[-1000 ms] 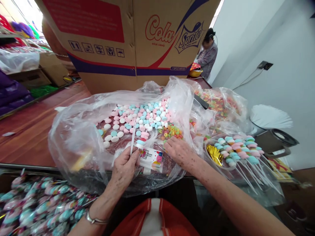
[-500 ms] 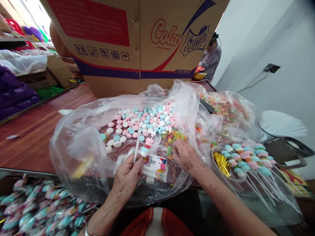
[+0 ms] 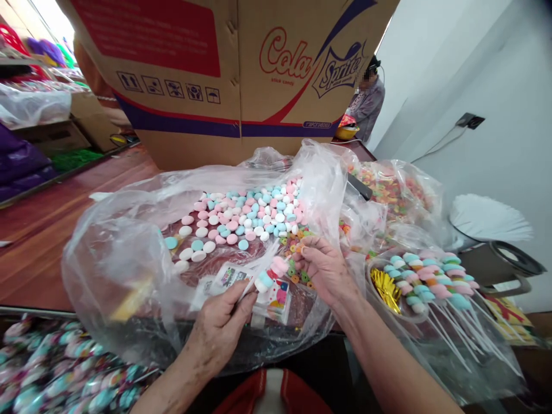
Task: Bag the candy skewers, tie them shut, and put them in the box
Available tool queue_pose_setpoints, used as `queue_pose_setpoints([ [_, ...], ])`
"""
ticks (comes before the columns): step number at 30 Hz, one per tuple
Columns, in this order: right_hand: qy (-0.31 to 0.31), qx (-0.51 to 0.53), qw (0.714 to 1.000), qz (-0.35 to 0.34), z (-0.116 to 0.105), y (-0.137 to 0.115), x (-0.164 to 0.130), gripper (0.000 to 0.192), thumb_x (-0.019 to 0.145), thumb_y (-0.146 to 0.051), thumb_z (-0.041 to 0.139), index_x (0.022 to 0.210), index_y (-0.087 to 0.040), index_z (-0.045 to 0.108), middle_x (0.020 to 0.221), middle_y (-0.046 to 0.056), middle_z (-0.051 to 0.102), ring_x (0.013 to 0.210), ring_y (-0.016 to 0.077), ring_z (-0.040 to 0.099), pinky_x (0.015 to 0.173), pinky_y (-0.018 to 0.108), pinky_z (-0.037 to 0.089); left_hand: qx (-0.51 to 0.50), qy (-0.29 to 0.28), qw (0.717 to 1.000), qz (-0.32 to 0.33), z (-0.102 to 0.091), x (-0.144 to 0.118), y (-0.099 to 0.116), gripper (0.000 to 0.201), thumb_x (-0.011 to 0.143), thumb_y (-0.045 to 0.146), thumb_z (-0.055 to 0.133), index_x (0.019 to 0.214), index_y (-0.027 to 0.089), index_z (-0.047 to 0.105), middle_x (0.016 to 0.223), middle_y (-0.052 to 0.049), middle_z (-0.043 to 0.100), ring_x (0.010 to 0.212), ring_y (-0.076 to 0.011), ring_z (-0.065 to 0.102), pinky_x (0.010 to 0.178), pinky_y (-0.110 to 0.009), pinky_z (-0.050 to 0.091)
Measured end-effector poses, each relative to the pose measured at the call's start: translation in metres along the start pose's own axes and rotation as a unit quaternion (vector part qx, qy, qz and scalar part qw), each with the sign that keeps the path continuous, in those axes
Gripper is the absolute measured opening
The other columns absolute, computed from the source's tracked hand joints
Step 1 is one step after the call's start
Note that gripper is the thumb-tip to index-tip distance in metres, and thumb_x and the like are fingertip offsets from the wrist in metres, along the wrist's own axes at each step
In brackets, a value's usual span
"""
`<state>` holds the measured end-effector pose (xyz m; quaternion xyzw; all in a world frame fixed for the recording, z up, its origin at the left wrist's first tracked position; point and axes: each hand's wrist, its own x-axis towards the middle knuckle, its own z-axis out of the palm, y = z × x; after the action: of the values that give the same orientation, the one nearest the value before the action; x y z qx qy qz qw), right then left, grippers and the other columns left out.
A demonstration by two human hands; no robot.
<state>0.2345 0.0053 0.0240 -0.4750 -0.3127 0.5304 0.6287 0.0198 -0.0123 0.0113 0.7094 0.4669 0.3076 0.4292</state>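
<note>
The candy stick (image 3: 268,275), pinched in the left hand (image 3: 224,322), could shed its candies as the right hand (image 3: 325,270), at three o'clock, fingers closed on a ring sweet (image 3: 297,248), pushes.

bag (image 3: 129,241): clear glossy plastic | box (image 3: 194,75): matt cardboard | table (image 3: 38,241): polished wood

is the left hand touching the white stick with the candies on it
Touching. The head view shows the left hand pinching the white stick between thumb and fingers, with pastel candies threaded near its tip.
</note>
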Motion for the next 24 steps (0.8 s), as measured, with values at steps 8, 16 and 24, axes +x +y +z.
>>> queue_pose_setpoints([
  [8,0.002,0.105,0.994,0.018,0.009,-0.002,-0.004,0.022,0.061,-0.023,0.079,0.077,-0.019,0.065,0.068,-0.004,0.065,0.059,0.0089,0.06,0.057,0.02,0.049,0.029,0.001,0.999,-0.023,0.008,0.005,0.009,0.031,0.091,0.039,0.044,0.066,0.021,0.053,0.054,0.006,0.047,0.053,-0.0127,0.046,0.053,-0.022,0.036],
  [16,0.01,0.126,0.992,0.022,0.016,0.008,-0.003,0.019,0.058,-0.02,0.078,0.073,-0.019,0.067,0.068,-0.004,0.067,0.059,0.0091,0.059,0.059,0.021,0.049,0.014,0.003,0.999,-0.046,0.011,0.005,-0.003,0.033,0.09,0.044,0.045,0.067,0.021,0.052,0.056,0.005,0.046,0.055,-0.0132,0.044,0.054,-0.023,0.035],
  [24,0.011,0.132,0.991,0.014,0.014,0.014,-0.002,0.015,0.063,-0.02,0.076,0.074,-0.02,0.066,0.071,-0.004,0.067,0.062,0.009,0.059,0.064,0.022,0.049,-0.007,-0.001,0.998,-0.07,0.015,0.002,-0.01,0.034,0.09,0.048,0.046,0.086,0.019,0.063,0.058,0.005,0.044,0.056,-0.0138,0.042,0.054,-0.023,0.034],
])
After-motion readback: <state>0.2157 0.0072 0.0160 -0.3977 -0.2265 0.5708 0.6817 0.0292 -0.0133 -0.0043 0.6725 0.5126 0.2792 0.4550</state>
